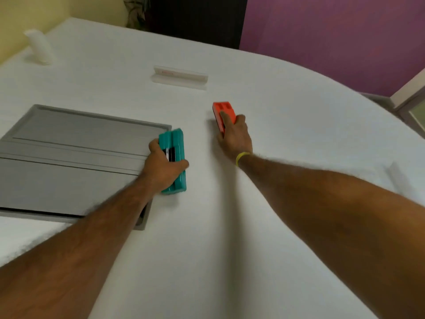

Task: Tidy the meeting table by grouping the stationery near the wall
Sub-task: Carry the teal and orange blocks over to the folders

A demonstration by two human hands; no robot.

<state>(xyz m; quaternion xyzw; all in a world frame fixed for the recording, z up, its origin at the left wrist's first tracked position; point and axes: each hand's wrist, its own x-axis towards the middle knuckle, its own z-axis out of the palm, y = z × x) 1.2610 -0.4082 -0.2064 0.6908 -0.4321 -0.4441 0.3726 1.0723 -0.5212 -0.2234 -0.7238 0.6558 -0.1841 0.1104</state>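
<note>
A teal block-shaped stationery holder [176, 143] lies on the white table [276, 125], just right of the grey panel. My left hand [161, 166] grips it around its middle, thumb on its right side. An orange holder with square slots [224, 109] lies further right and farther away. My right hand [234, 134] grips its near end, with the index finger laid along its top. A yellow band circles my right wrist.
A grey recessed cable panel [69, 157] fills the table's left. A clear acrylic sign holder [181, 77] stands at the far middle. A white cylinder [39, 46] stands at the far left by the yellow wall [27, 10]. A pale object [396, 176] lies at the right.
</note>
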